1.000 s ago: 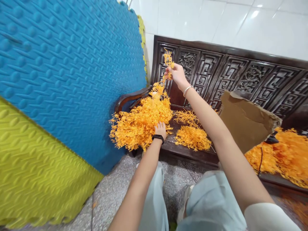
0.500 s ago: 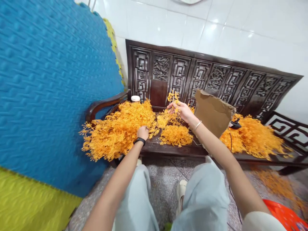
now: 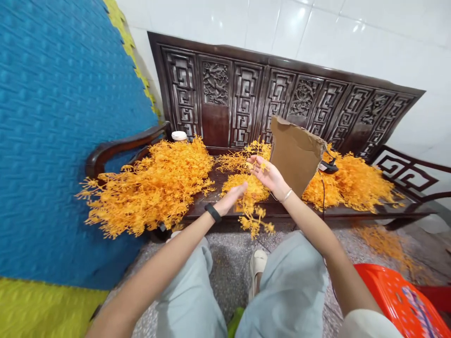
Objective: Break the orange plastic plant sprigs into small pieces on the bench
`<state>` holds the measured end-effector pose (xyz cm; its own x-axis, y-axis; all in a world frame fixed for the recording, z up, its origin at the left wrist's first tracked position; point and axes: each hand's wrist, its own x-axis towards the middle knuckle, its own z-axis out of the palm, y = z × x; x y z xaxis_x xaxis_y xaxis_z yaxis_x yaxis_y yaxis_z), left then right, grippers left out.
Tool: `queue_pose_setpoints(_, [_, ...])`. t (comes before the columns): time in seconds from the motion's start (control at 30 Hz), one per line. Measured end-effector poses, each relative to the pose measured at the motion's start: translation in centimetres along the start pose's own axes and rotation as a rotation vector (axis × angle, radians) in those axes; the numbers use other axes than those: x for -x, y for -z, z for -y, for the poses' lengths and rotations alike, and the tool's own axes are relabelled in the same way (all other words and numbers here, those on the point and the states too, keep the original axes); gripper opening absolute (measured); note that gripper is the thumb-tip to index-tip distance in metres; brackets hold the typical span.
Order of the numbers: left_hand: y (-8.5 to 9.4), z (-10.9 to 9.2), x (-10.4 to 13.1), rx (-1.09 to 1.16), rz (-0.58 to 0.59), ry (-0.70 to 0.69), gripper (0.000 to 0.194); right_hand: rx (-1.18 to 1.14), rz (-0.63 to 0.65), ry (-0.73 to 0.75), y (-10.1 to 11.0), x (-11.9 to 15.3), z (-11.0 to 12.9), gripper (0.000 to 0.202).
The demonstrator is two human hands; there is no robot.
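Note:
My left hand [image 3: 230, 198], with a black band at the wrist, is seen from its edge above the front of the bench. An orange branching plastic sprig [image 3: 254, 221] hangs down beside its fingers and seems held by them, though the fingertips are partly hidden. My right hand [image 3: 269, 178], wearing a bangle, pinches another orange sprig [image 3: 260, 162] between thumb and fingers, palm turned toward me. Behind and below both hands lies a small pile of orange sprigs [image 3: 234, 180]. A large heap of the same sprigs [image 3: 151, 188] sits to the left.
The dark carved wooden bench [image 3: 216, 124] stands against a white tiled wall. A cardboard sheet [image 3: 296, 155] leans upright, with a black device [image 3: 329, 166] and more orange sprigs [image 3: 362, 185] beyond it. A white-lidded jar [image 3: 179, 135], blue foam mat [image 3: 63, 141] and red stool [image 3: 391, 295] surround the area.
My left hand has come away from the big left heap toward my right hand, and a sprig now hangs beside it. My right hand still holds its sprig. The view has shifted.

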<state>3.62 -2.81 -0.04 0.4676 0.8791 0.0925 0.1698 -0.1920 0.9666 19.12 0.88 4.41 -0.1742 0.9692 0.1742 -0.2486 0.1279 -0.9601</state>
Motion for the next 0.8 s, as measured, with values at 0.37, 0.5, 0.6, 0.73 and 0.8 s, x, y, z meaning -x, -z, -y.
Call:
queue_pose_setpoints(0.37, [0.4, 2.1, -0.8, 0.009, 0.133, 0.054, 0.037, -0.087, -0.225, -0.001, 5.1, 2.1, -0.4, 0.012])
queue_pose_setpoints(0.5, [1.3, 2.1, -0.8, -0.103, 0.192, 0.008, 0.030, -0.047, -0.220, 0.063, 5.7, 3.1, -0.1, 0.014])
queue_pose_setpoints(0.6, [1.8, 1.9, -0.9, -0.191, 0.187, -0.063, 0.023, -0.007, -0.220, 0.097, 6.1, 3.3, 0.0, 0.015])
queue_pose_setpoints(0.73, [2.6, 2.3, -1.5, -0.256, 0.161, -0.060, 0.022, 0.133, -0.225, 0.139, 6.2, 3.1, 0.4, 0.019])
queue_pose_setpoints(0.8, [2.9, 2.7, -1.9, -0.297, 0.137, -0.059, 0.025, 0.184, -0.231, 0.178, 5.9, 2.9, 0.6, 0.021])
